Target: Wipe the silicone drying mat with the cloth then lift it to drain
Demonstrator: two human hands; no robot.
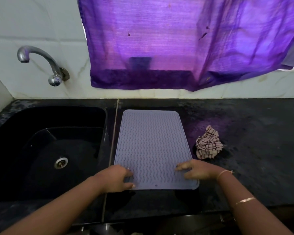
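Observation:
The lilac silicone drying mat (151, 146), ribbed with wavy lines, lies flat on the black counter just right of the sink. My left hand (119, 178) covers its near left corner, fingers curled on top and thumb along the near edge, gripping it. My right hand (195, 170) reaches over the mat's right edge close to the near right corner, with bent fingers and thumb lying on top of the mat. The crumpled checked cloth (208, 146) sits on the counter beside the mat's right edge, apart from both hands.
A black sink (98, 116) with a steel drain (61, 162) lies left of the mat, under a wall tap (39, 55). A purple curtain (176, 48) hangs over the tiled wall behind. Black counter (253, 133) stretches right of the cloth.

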